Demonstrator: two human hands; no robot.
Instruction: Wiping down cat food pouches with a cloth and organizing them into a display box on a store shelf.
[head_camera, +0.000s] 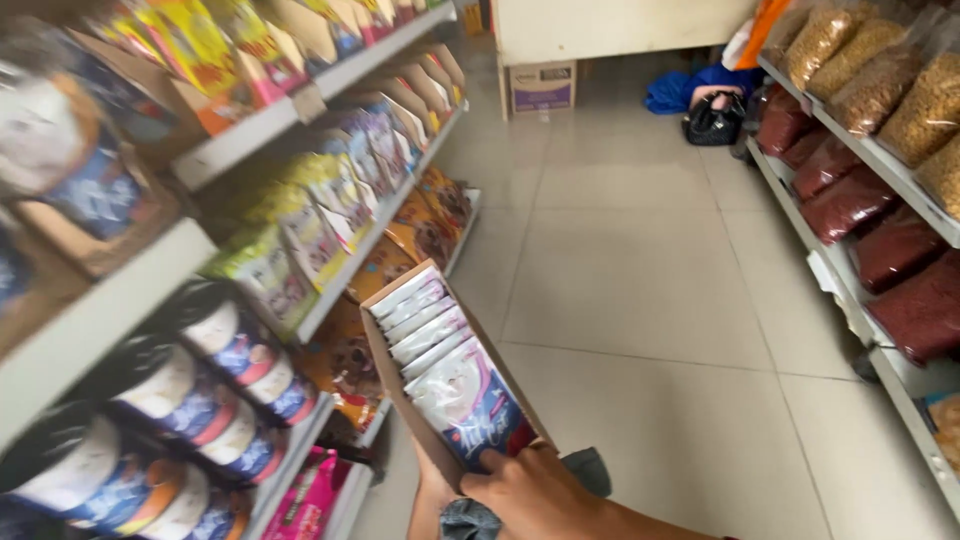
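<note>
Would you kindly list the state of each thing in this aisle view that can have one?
Brown cardboard display box: open-topped, tilted, held up in both hands.
White sachets: packed in a row in the box.
Right hand: gripping the box's near end.
Left hand: under the box, mostly hidden.
Closed cardboard carton: on the floor.

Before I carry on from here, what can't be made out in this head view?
- Left hand: mostly hidden under the open brown cardboard box of white and blue pouches; grip unclear.
- Right hand: fingers rest on the front pouch; wrist cut off by the bottom edge.
- Grey cloth: partly hidden behind the right hand.
- Left shelf packages: blurred.
- Dark bag on the floor: too small.
</note>
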